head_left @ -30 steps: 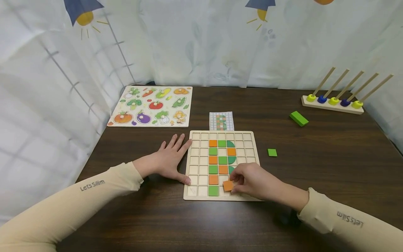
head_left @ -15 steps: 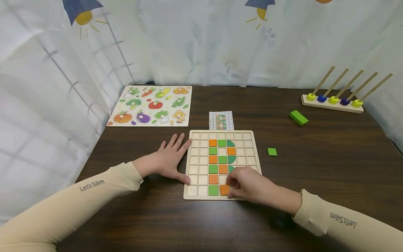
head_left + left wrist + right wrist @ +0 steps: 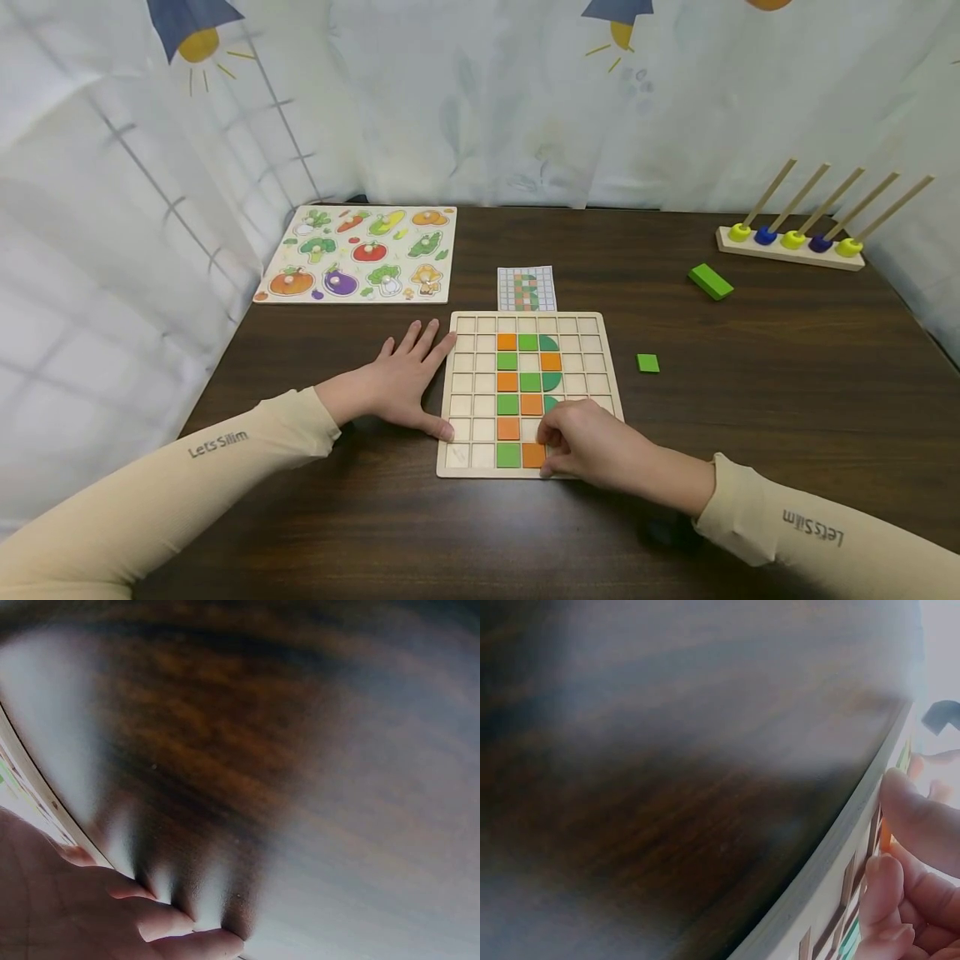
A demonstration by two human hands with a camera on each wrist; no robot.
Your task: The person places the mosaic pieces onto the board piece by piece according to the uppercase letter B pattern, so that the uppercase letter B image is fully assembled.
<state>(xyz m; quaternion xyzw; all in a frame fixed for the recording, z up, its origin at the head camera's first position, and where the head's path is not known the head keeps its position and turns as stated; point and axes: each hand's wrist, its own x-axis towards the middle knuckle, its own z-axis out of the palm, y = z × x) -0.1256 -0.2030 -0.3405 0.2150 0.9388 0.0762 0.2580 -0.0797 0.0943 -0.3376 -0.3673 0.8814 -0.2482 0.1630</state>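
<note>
A wooden grid board lies on the dark table, with orange and green square tiles and dark green rounded pieces in its cells. My left hand is spread flat at the board's left edge, its thumb and index fingertip touching the rim. With thumb and fingertips, my right hand pinches the right side of an orange square tile, which sits in a bottom-row cell beside a green square tile. That hand covers the lower right cells. A sliver of the orange tile shows between the fingers in the right wrist view.
A printed pattern card lies just behind the board. Right of it are a loose green tile and a green block. A vegetable puzzle lies back left; a peg stand with rings stands back right.
My right hand has moved left and down with the orange tile, which went from tilted over the board to lying squarely in the bottom-row cell. The left hand has stayed in place.
</note>
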